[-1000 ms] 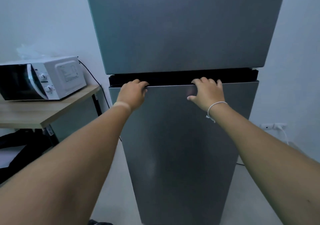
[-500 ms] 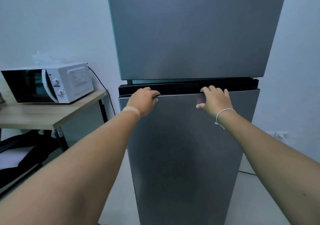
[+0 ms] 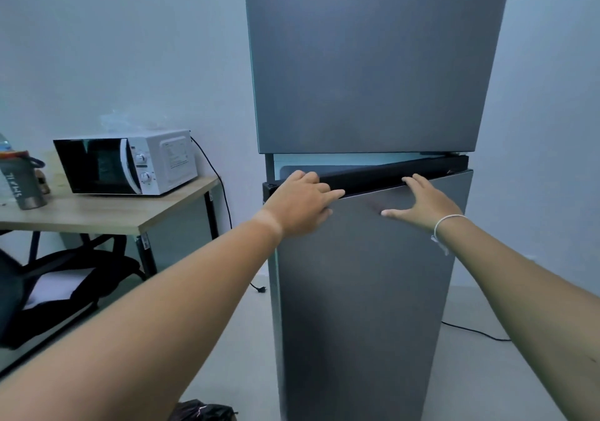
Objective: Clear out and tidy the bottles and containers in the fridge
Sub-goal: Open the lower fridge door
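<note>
A single head-worn wide-angle camera looks forward and slightly down, close to the fridge (image 3: 367, 258) at arm's length, with the counter (image 3: 97, 212) at frame left.

The tall grey fridge (image 3: 373, 63) stood upright against the pale wall. Its upper door was closed; its lower door (image 3: 363, 290) was ajar at the left, its black top edge angled outward.

Fridge (image 3: 373, 63) badge perhaps "3", grey bottle (image 3: 22, 182) lettering unreadable
</note>
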